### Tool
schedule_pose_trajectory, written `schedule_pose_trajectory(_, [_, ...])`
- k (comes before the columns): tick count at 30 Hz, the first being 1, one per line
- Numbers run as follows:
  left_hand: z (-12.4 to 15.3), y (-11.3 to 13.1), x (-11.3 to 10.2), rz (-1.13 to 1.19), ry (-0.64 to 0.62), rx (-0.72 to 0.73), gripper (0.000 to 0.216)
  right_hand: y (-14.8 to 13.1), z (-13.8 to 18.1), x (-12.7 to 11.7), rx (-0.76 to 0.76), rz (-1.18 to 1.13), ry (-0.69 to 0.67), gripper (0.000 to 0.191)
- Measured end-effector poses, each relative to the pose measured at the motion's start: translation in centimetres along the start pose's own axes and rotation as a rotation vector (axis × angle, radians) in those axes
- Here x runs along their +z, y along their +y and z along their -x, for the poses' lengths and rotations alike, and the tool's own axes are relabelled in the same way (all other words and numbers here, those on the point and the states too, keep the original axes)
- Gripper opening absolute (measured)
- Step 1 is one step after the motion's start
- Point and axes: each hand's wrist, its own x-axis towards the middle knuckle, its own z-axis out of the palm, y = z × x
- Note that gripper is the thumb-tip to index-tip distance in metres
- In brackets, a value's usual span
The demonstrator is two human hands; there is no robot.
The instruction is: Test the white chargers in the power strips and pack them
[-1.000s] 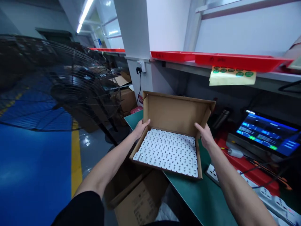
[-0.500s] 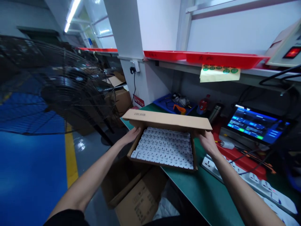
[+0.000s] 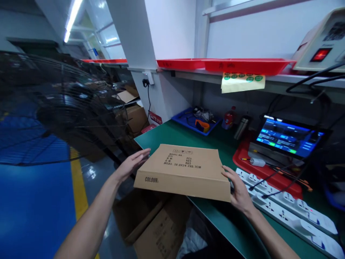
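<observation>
A flat brown cardboard box (image 3: 185, 171) lies on the near left corner of the green bench (image 3: 172, 133), its lid down and printed text facing up. My left hand (image 3: 132, 163) rests flat against the box's left side with the fingers stretched out. My right hand (image 3: 238, 190) presses on the box's right front corner, fingers spread along the edge. The white parts inside the box are hidden under the lid.
A white power strip (image 3: 288, 205) and a red tray (image 3: 272, 176) with a lit screen (image 3: 289, 136) lie right of the box. A blue tray (image 3: 196, 124), a bottle and a metal flask stand behind. A black fan (image 3: 59, 108) fills the left; an open carton (image 3: 153, 226) sits on the floor below.
The box's lid has swung down from upright to fully closed over the white parts. Both hands have shifted from the box's far sides to its near sides.
</observation>
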Motion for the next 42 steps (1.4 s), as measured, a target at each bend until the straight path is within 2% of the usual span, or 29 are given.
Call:
schedule_pose_trajectory(3, [3.3,-0.6,1.9,-0.379,-0.139,0.079,0.079,-1.6,2.4,0.3,-0.056,0.143,-0.024,0.072])
schedule_pose_trajectory(4, [4.4,-1.1,2.8,-0.509,-0.151,0.11,0.087,-2.1,3.1,0.5,-0.054,0.201,-0.027,0.076])
schedule_pose_trajectory(7, [7.4,-2.9,5.3,-0.779,-0.102,0.196,0.129,-3.5,4.1,0.9,0.005,0.338,-0.016,0.092])
schedule_pose_trajectory(9, [8.5,-3.5,6.4,-0.891,-0.065,0.254,0.141,-3.9,3.8,0.7,0.019,0.39,-0.028,0.098])
schedule_pose_trajectory(11, [9.0,-3.5,7.1,-0.954,-0.03,0.312,0.133,-3.7,2.9,0.2,0.003,0.422,-0.058,0.095])
schedule_pose_trajectory(14, [9.0,-2.9,7.5,-0.99,-0.017,0.358,0.115,-3.1,1.5,-0.9,-0.037,0.474,-0.087,0.069])
schedule_pose_trajectory(17, [9.1,-2.6,7.7,-1.027,-0.061,0.352,0.115,-3.2,1.5,-1.0,-0.069,0.524,-0.083,0.052])
schedule_pose_trajectory(23, [9.7,-3.8,7.5,-1.059,-0.086,0.328,0.112,-4.4,2.7,0.0,-0.025,0.573,-0.045,0.051])
schedule_pose_trajectory(27, [9.4,-3.0,8.2,-1.165,-0.025,0.319,0.115,-3.6,1.6,-0.6,-0.007,0.56,-0.126,0.049])
schedule_pose_trajectory(30, [9.0,-0.6,11.5,-1.228,-0.078,0.365,0.115,-2.8,1.2,-0.9,0.054,0.545,-0.165,0.053])
schedule_pose_trajectory(33, [8.7,2.6,17.9,-1.17,-0.181,0.494,0.1,-2.8,1.6,-0.6,0.136,0.51,-0.165,0.063])
schedule_pose_trajectory(35, [8.5,4.6,22.5,-1.126,-0.202,0.588,0.09,-3.4,2.2,-0.3,0.194,0.476,-0.146,0.075])
schedule_pose_trajectory(37, [8.0,6.2,26.2,-1.083,-0.203,0.654,0.085,-4.4,3.2,-0.2,0.251,0.453,-0.107,0.087])
schedule_pose_trajectory(39, [7.4,7.5,28.2,-1.03,-0.208,0.672,0.08,-5.6,4.7,-0.1,0.307,0.409,-0.024,0.088])
schedule_pose_trajectory(42, [6.3,9.1,28.2,-0.95,-0.265,0.61,0.067,-7.6,7.5,0.6,0.394,0.292,0.169,0.067])
